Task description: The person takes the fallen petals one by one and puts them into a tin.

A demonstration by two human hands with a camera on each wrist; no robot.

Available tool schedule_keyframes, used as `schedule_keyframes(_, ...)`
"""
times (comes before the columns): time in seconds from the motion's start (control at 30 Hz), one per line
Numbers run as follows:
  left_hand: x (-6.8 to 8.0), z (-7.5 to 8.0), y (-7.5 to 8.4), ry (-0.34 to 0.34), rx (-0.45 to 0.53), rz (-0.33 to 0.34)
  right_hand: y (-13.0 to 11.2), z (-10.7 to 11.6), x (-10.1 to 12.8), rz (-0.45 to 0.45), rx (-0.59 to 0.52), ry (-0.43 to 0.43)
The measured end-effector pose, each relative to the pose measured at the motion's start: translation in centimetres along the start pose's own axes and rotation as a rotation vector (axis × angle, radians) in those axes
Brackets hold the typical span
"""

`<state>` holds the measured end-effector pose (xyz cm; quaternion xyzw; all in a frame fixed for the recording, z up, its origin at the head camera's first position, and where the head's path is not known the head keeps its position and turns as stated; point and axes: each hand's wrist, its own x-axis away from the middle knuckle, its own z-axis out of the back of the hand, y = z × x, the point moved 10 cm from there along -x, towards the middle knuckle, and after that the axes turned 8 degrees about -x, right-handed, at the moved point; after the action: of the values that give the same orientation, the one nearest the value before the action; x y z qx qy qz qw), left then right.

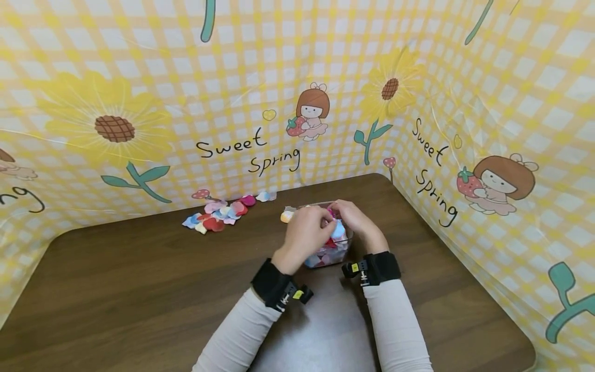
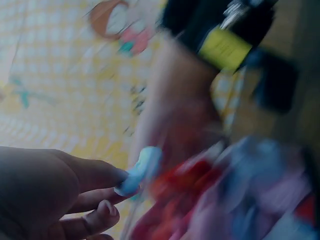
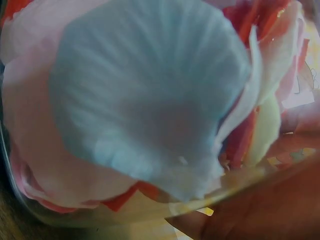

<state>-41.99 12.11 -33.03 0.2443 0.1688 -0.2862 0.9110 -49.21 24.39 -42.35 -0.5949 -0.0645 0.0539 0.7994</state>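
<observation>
A clear plastic box (image 1: pixel 327 260) full of fabric flower petals (image 1: pixel 338 231) stands on the table between both hands. My left hand (image 1: pixel 307 232) is over the box's left side. In the left wrist view, the fingers of that hand pinch a light blue petal (image 2: pixel 142 170) beside red, pink and blue petals (image 2: pixel 240 195). My right hand (image 1: pixel 355 217) bends round the far right side of the box, close to a magenta petal; its fingertips are mostly hidden. A pale blue petal (image 3: pixel 150 85) fills much of the right wrist view, above pink ones.
A loose pile of mixed petals (image 1: pixel 220 214) lies at the back of the brown table (image 1: pixel 162 289). Pale petals (image 1: pixel 266 196) lie right of it, and a cream-yellow petal (image 1: pixel 286 216) shows beside my left hand. Yellow checked cloth (image 1: pixel 223 103) hangs behind and at the right.
</observation>
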Motion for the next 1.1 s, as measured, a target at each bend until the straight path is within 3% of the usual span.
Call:
schedule_keyframes(0.1,0.1,-0.2,0.3,0.009,0.016,-0.015,-0.1,-0.2,-0.1,-0.001,-0.010,-0.005)
schedule_keyframes(0.17,-0.1,0.5,-1.0,0.027,0.052,0.022,-0.1,-0.3,0.0,-0.023,-0.017,-0.008)
schedule_keyframes(0.3,-0.3,2.3,-5.9,0.088,0.108,0.137,0.0,-0.4,0.1,-0.059,-0.006,-0.012)
schedule_keyframes(0.37,-0.2,2.3,-8.8,0.097,0.105,0.201,0.0,-0.4,0.1,-0.062,0.005,-0.015)
schedule_keyframes(0.47,0.3,0.9,-12.8,0.074,0.061,0.281,0.1,-0.2,0.2,-0.070,0.020,-0.017)
schedule_keyframes(0.57,0.7,-1.7,-15.2,0.006,0.016,0.319,0.2,-0.1,0.5,-0.076,0.023,-0.021)
schedule_keyframes(0.7,1.2,-5.3,-16.1,-0.104,-0.031,0.319,0.4,-0.2,0.8,-0.084,0.013,-0.030)
schedule_keyframes(0.8,1.3,-6.7,-16.0,-0.162,-0.084,0.290,0.6,-0.1,0.8,-0.087,-0.002,-0.033)
schedule_keyframes(0.97,1.2,-6.0,-16.0,-0.211,-0.151,0.257,0.8,0.3,0.9,-0.097,0.005,-0.034)
schedule_keyframes(1.1,1.5,-4.5,-16.6,-0.297,-0.139,0.275,0.7,0.5,1.1,-0.101,0.009,-0.039)
